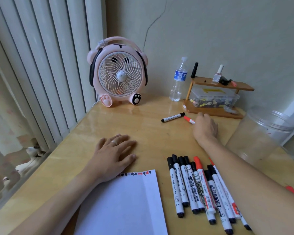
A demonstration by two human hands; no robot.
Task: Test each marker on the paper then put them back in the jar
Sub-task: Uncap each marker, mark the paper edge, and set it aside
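My right hand reaches to the far side of the table and its fingers curl round a red-capped marker, whose cap sticks out to the left. A black-capped marker lies loose just beyond it. My left hand rests flat on the wood above the white paper, which has red and black test marks along its top edge. Several capped markers lie side by side right of the paper, partly under my right forearm. The clear plastic jar stands at the right.
A pink desk fan stands at the back left, a water bottle beside it. A small wooden shelf with a clear box and cosmetics sits at the back right. A red object lies near the table's right edge.
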